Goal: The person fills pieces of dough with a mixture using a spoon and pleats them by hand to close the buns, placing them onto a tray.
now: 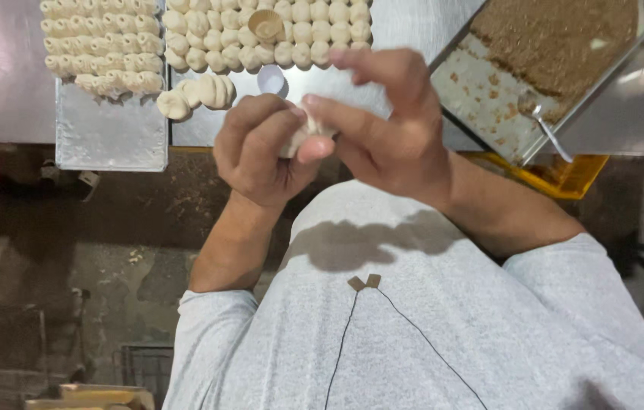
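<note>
My left hand (257, 152) and my right hand (386, 125) meet in front of my chest, and both pinch a small pale dough piece (301, 138). The left hand cups it from the side. The right thumb and forefinger press on it while the other right fingers stick up. Most of the piece is hidden by the fingers. Just beyond the hands, a metal tray (200, 129) holds rows of shaped pale dough pieces (216, 42), with a few loose ones (197, 95) at its near edge.
A second metal tray (109, 140) at the left carries more shaped pieces. A ribbed brown mould (265, 24) rests on the rows, with a small white cap (270, 78) below it. At right, a tilted tray of brown crumbly filling (557, 38) holds a spoon (546, 129). A yellow crate (557, 176) sits beneath it.
</note>
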